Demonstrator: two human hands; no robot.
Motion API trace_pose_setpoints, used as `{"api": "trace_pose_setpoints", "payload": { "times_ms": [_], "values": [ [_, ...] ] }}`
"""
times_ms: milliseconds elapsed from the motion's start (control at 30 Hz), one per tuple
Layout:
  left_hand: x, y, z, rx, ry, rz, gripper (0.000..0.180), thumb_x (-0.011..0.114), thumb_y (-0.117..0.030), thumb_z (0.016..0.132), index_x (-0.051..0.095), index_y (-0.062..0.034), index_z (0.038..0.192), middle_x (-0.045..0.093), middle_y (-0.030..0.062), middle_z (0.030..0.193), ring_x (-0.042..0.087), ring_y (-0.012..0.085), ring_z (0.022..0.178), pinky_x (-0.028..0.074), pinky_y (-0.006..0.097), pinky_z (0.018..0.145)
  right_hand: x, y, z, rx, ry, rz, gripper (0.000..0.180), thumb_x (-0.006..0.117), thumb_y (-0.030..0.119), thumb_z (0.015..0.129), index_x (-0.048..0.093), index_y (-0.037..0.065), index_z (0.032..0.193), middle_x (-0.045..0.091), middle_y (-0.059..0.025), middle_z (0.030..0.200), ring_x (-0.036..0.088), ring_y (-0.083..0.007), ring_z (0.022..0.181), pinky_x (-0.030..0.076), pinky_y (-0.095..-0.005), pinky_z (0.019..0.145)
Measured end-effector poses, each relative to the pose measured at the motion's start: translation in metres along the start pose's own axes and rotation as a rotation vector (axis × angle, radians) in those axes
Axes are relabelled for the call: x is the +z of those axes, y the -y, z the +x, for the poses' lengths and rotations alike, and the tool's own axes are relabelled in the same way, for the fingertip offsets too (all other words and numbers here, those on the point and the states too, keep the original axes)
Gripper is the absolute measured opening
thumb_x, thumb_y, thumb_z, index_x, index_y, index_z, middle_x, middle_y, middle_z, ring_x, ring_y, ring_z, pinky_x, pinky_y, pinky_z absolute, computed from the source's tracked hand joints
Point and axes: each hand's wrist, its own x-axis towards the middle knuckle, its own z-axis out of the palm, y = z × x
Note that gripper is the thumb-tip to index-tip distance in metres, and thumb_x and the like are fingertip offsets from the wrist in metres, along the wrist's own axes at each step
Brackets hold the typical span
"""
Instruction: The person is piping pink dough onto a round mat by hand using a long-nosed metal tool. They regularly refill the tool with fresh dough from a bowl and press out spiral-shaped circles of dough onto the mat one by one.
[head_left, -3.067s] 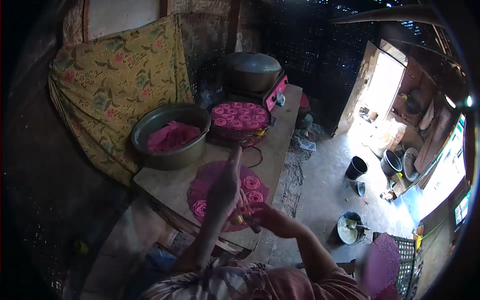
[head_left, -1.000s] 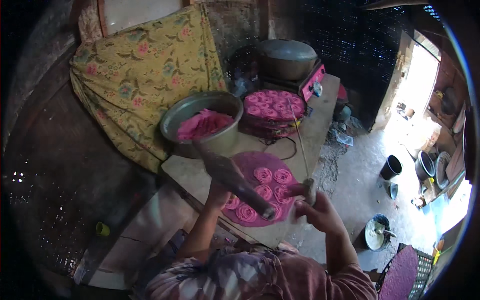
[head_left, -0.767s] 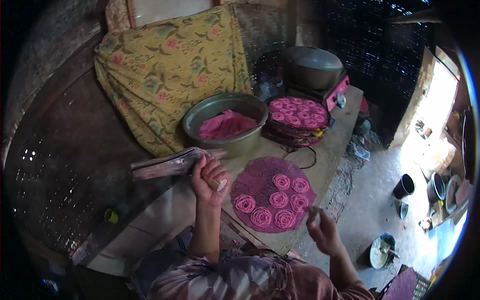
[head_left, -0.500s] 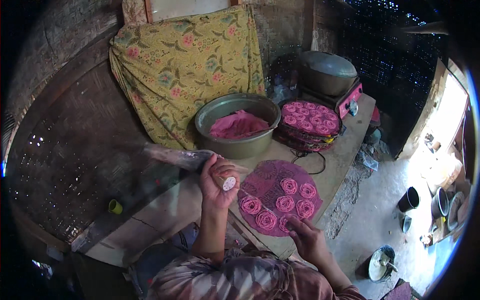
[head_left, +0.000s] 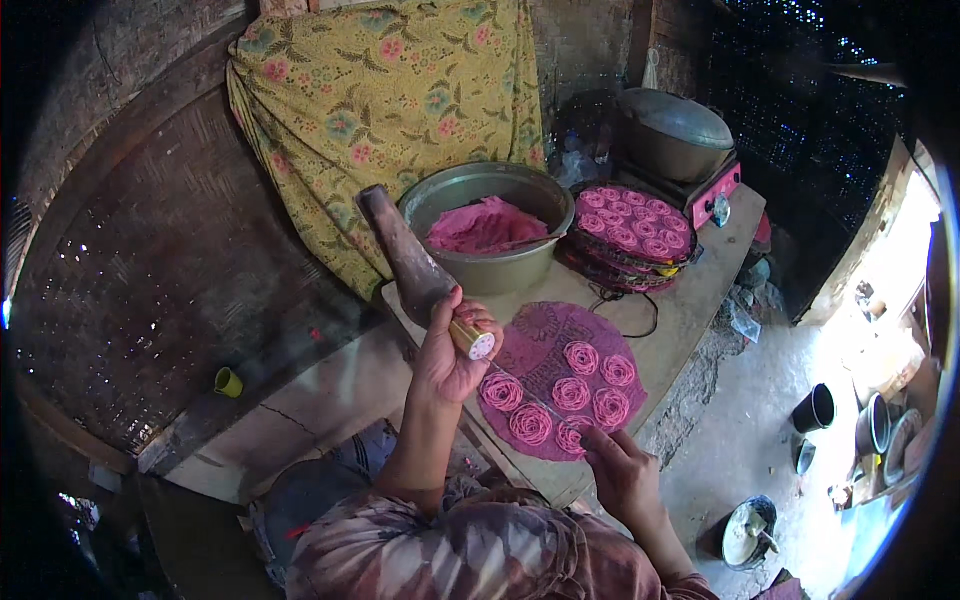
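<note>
My left hand (head_left: 450, 352) grips a cone-shaped piping bag (head_left: 405, 252) with a brass nozzle, its tip raised and pointing right over a round woven tray (head_left: 548, 350). The tray holds several pink dough spirals (head_left: 571, 393). My right hand (head_left: 618, 468) rests on the tray's near edge beside the nearest spiral, fingers loosely apart, pinching a thin strand that runs up to the nozzle. A metal bowl (head_left: 488, 204) with pink dough (head_left: 485, 225) stands behind the tray.
A stack of round trays covered in pink spirals (head_left: 630, 222) sits right of the bowl, with a lidded pot (head_left: 676, 132) on a pink stove behind. A yellow flowered cloth (head_left: 372, 110) hangs at the back. Buckets (head_left: 815, 407) stand on the floor at right.
My left hand swung the piping bag from lying across the tray to upright over its left edge. My right hand dropped to the tray's near edge. The camera view shifted left.
</note>
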Motion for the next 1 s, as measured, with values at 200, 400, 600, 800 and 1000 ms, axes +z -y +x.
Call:
{"api": "trace_pose_setpoints", "payload": {
  "times_ms": [200,400,600,800,1000],
  "values": [
    [-0.001,-0.001,0.0,0.011,-0.02,0.028,0.016,0.061,-0.018,0.09,0.05,-0.0127,0.08,0.048,-0.0037,0.071,0.05,0.0077,0.065,0.045,0.027,0.064,0.003,-0.001,0.0,-0.019,-0.009,-0.011,0.041,0.065,0.008,0.078,0.063,0.02,0.117,0.059,-0.004,0.075,0.059,-0.0225,0.056,0.048,-0.035,0.049],
    [-0.007,-0.004,0.001,-0.005,0.02,0.091,0.016,0.061,-0.018,0.09,0.05,-0.0119,0.08,0.048,-0.0036,0.071,0.05,0.0081,0.065,0.045,0.028,0.064,0.005,-0.002,-0.001,-0.018,-0.008,-0.023,0.041,0.065,0.008,0.078,0.063,0.021,0.117,0.059,-0.0037,0.075,0.058,-0.0221,0.056,0.048,-0.0354,0.049],
    [-0.005,0.0,0.002,0.009,-0.005,0.03,0.016,0.062,-0.017,0.089,0.05,-0.0111,0.08,0.048,-0.0028,0.071,0.05,0.0091,0.065,0.045,0.029,0.065,0.002,0.0,-0.001,-0.013,0.005,-0.036,0.04,0.065,0.009,0.079,0.063,0.02,0.117,0.058,-0.0039,0.074,0.058,-0.0227,0.056,0.048,-0.036,0.049],
    [-0.006,0.002,0.001,0.026,-0.022,0.058,0.015,0.063,-0.017,0.089,0.051,-0.011,0.081,0.049,-0.0023,0.072,0.05,0.0092,0.066,0.045,0.029,0.065,0.003,-0.004,-0.003,-0.018,-0.018,-0.047,0.038,0.066,0.01,0.079,0.063,0.02,0.115,0.057,-0.0037,0.073,0.058,-0.0242,0.056,0.047,-0.0366,0.049],
    [-0.006,0.006,0.001,0.048,-0.027,0.16,0.018,0.067,-0.016,0.086,0.051,-0.0115,0.079,0.05,-0.0021,0.071,0.052,0.0093,0.066,0.047,0.028,0.064,-0.007,0.0,-0.001,-0.104,-0.052,-0.224,0.041,0.065,0.009,0.075,0.064,0.021,0.114,0.055,-0.0023,0.071,0.057,-0.0212,0.056,0.046,-0.0343,0.048]
  ]
}}
